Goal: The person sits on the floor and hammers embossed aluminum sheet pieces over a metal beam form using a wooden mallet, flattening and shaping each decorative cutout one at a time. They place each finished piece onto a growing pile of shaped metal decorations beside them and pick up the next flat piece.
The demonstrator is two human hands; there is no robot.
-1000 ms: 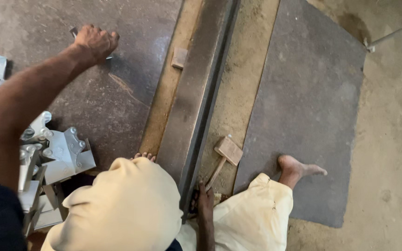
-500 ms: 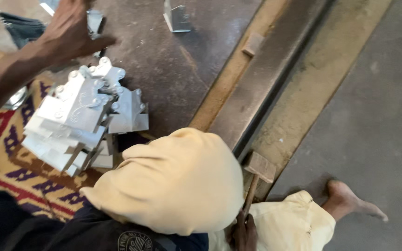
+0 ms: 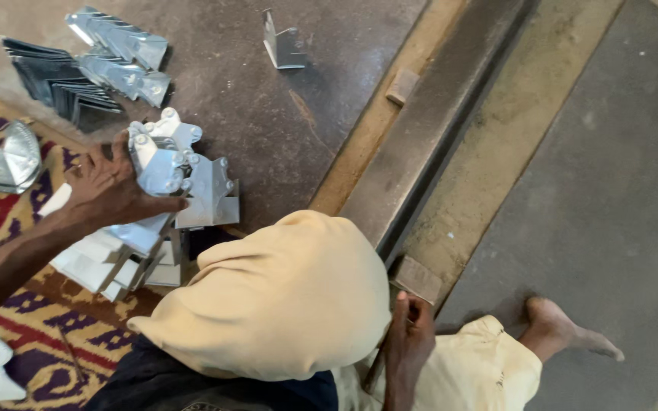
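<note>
Left hand: my left hand (image 3: pixel 108 190) is lying on top of the bracket pile (image 3: pixel 146 213), fingers spread, thumb pressing the side of a piece. Closing on it loosely, not really a clamp.
Right hand: my right hand (image 3: pixel 409 339) is wrapping tight round the mallet (image 3: pixel 413 285) handle, down by my knee (image 3: pixel 276 297).
Bracket pile: shiny folded sheet-metal bits, silvery white, heaped crookedly at the edge where the rug (image 3: pixel 9 304) is meeting the dark slab (image 3: pixel 268 106). The top ones are showing scalloped edges with little round rivet bumps, and flat angled flaps underneath.
Mallet: wooden head is sitting right against the near end of the steel rail (image 3: pixel 436 137), handle mostly hidden under my hand.
Rail: long dark bar running diagonally across the floor, a small wood block (image 3: pixel 403 86) lying beside it.
Other stuff: a stack of dark strips (image 3: pixel 59 84) and some longer shiny pieces (image 3: pixel 119 46) are sitting further up the slab, well apart from my pile. One lone bent piece (image 3: pixel 282 44) is standing near the top.
Foot: my bare foot (image 3: pixel 565 335) is resting on the grey mat (image 3: pixel 603 190).
</note>
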